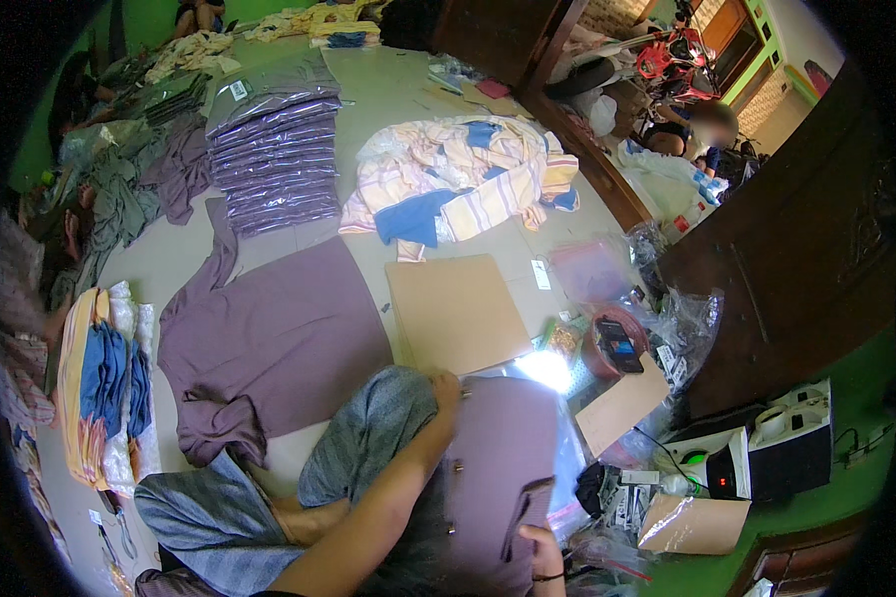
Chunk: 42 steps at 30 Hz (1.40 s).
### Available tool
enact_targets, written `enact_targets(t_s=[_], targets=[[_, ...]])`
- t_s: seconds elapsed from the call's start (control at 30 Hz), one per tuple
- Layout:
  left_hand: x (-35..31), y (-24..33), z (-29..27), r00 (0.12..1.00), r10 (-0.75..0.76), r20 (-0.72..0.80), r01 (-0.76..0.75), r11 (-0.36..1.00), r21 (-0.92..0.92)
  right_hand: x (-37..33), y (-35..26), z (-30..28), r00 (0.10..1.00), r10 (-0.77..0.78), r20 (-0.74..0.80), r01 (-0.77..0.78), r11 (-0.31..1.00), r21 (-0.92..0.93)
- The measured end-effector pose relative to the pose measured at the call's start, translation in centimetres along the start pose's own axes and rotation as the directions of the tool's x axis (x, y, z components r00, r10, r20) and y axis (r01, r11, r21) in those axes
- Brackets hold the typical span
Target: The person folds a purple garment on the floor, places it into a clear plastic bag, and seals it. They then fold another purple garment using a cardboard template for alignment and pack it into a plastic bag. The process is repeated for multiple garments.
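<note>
A folded purple buttoned shirt lies over my right knee, its buttons down the left side and a sleeve cuff at the lower right. My left hand is closed at its upper left corner; the fingertips are partly hidden. My right hand grips the lower right edge, with the thumb on the cuff. Another purple shirt is spread on the floor to the left of my knees. Brown cardboard sheets lie just beyond my left hand.
Stacked, bagged purple garments and a striped clothing heap stand farther off. Striped folded garments and scissors lie left. A pink basket bearing a phone sits right, near plastic bags. Other people sit left and by the doorway.
</note>
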State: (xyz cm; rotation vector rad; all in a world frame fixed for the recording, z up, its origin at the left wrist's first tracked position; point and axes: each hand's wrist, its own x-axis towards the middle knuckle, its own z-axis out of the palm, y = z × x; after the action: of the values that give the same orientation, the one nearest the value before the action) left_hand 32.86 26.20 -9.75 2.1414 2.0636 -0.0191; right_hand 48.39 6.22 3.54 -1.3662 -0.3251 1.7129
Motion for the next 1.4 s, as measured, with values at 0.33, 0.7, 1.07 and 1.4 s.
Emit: enact_targets(t_s=[0.33, 0.7, 1.07, 1.4], targets=[[3.3, 1.0, 0.3, 0.971, -0.159, 0.177, 0.226, 0.85, -0.476, -5.4, -9.1, -4.3, 0.64, -0.599, -0.482, 0.65, 0.756, -0.077], [1.7, 1.2, -2.7, 0.982, 0.141, 0.127, -0.04, 0.806, -0.591, -7.7, -8.8, -7.0, 0.461, -0.669, -0.583, 0.752, 0.643, -0.144], [4.3, 3.4, -1.2, 0.938, 0.203, 0.28, 0.031, 0.756, -0.653, -8.7, -6.7, -12.1, 0.452, -0.644, -0.617, 0.761, 0.64, -0.11], [7.2, 5.4, -2.4, 0.923, 0.23, 0.308, 0.049, 0.725, -0.687, -8.6, -5.4, -14.9, 0.54, -0.544, -0.642, 0.702, 0.712, -0.012]])
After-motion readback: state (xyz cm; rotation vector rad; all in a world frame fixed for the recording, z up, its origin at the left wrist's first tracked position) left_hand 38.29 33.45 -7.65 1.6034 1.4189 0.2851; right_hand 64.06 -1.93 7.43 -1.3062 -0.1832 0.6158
